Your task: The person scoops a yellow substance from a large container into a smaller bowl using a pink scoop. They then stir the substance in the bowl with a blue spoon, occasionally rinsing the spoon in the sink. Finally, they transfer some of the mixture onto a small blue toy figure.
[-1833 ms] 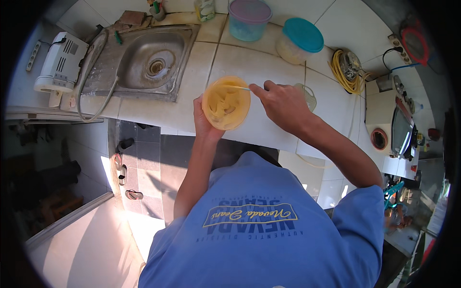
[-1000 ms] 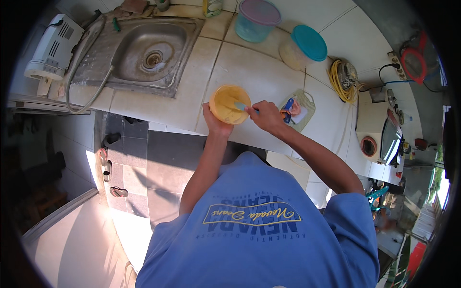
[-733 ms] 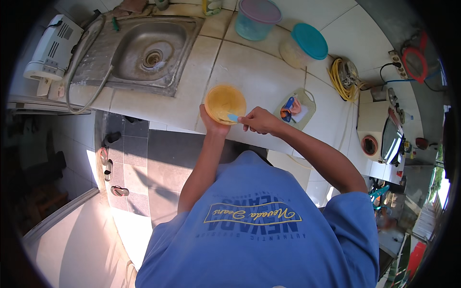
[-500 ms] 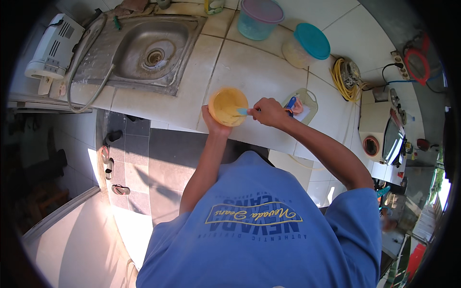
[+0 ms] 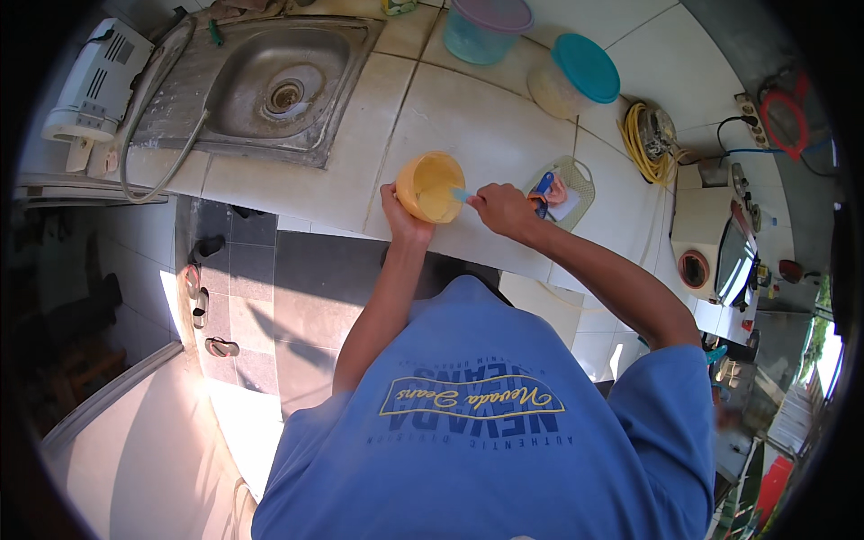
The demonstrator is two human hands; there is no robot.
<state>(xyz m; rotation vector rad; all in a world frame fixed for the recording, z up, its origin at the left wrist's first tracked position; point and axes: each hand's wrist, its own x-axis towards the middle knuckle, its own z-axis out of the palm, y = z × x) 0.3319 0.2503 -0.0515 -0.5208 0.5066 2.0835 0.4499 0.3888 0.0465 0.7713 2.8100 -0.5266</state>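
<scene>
The left hand [image 5: 399, 209] is gripping the round yellow plastic bowl [image 5: 431, 186] from its near side, fingers clamped on the wall, tilting it just above the pale tiled counter [image 5: 468, 126] at the front edge. The right hand [image 5: 500, 207] is pinching a small light-blue utensil [image 5: 461, 194], fingers closed on the handle, its tip reaching into the bowl.

With the bowl tilting at the counter's lip, a harder scrape could be pushing the contents over the rim onto the dark floor below, or slipping the bowl out of the one-handed hold.

Just right of the right hand a small mesh tray [image 5: 576, 175] is holding a blue and a pink item; no print is readable. Farther back a cream tub with a teal lid [image 5: 572, 76] and a teal tub with a purple lid [image 5: 486, 27] are standing, unlabelled as far as shows. The steel sink [image 5: 270, 81] is lying to the left.
</scene>
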